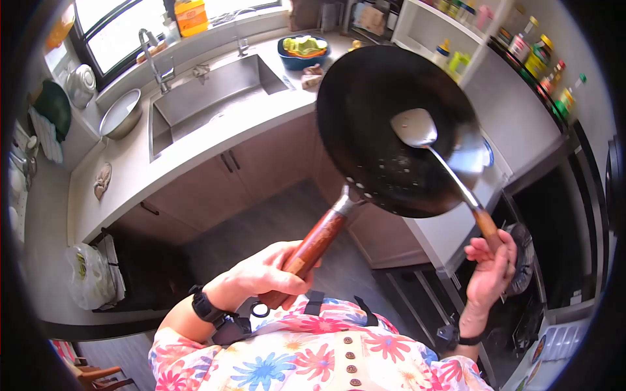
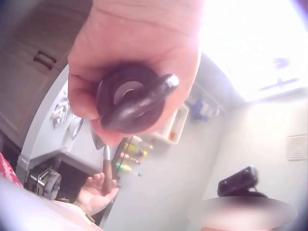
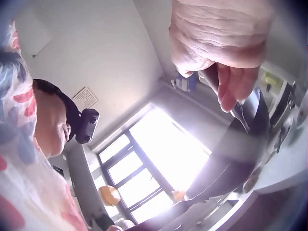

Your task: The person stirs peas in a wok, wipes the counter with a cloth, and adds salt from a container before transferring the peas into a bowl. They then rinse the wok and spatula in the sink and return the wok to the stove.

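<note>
My left hand (image 1: 264, 272) grips the wooden handle (image 1: 319, 236) of a black wok (image 1: 362, 98), held up in the air and tilted so its inside faces me. Small light specks and wet drops show on the wok's lower inside. In my right hand (image 1: 490, 274) is the wooden handle of a metal wok spatula (image 1: 416, 127), its blade over the inside of the wok. From the left wrist, the handle's dark end with a hanging loop (image 2: 149, 98) sticks out of my fist. The right wrist view shows my fingers (image 3: 230, 91) around the spatula handle, with the wok's side beyond.
A steel sink (image 1: 215, 98) with a tap (image 1: 153, 62) lies behind, left of the wok. On the counter (image 1: 117, 166) are a metal bowl (image 1: 122, 116), a cloth (image 1: 102, 180) and a blue basin (image 1: 287, 60). Bottles (image 1: 538, 58) line a shelf at right.
</note>
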`<state>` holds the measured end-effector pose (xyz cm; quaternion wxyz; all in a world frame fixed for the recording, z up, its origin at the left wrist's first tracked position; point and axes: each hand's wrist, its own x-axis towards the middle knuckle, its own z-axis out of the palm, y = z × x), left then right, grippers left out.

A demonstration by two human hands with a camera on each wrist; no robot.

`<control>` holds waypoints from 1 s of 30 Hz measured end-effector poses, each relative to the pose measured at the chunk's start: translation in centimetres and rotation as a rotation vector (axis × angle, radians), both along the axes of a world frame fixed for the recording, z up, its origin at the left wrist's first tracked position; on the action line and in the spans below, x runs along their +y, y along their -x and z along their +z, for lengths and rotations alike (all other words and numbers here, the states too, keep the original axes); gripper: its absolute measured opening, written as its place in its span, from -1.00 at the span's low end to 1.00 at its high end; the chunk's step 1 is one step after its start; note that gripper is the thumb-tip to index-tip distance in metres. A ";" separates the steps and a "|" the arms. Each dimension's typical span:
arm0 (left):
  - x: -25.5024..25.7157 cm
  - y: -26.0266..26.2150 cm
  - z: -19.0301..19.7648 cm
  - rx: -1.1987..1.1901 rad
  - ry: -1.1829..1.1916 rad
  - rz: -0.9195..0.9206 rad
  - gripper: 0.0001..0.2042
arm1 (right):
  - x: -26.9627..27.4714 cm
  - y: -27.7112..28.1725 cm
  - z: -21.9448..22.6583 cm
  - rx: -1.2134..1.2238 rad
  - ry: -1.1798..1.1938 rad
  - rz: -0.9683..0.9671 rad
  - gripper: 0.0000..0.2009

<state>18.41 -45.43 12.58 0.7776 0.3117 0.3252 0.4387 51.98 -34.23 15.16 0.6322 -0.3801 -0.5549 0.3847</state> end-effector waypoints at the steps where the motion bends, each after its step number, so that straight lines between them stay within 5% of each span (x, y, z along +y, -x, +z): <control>1: -0.6 2.4 -0.2 0.013 0.010 0.051 -0.60 | 0.9 3.2 -0.3 -0.013 0.011 0.056 -0.69; 9: -4.3 19.3 -2.5 -0.014 0.104 0.338 -0.65 | 7.3 25.2 -3.0 -0.086 0.265 0.558 -0.61; 19: -4.5 31.3 -6.2 -0.082 0.153 0.673 -0.66 | 19.5 43.6 -2.7 -0.481 0.535 1.115 -0.56; 23: -2.7 35.6 -7.5 -0.118 0.204 0.722 -0.65 | 27.9 53.4 0.3 -0.925 0.325 1.216 -0.63; 30: -0.2 40.1 -9.8 -0.230 0.322 0.769 -0.63 | 37.1 76.8 -0.6 -1.320 -0.532 1.256 -0.57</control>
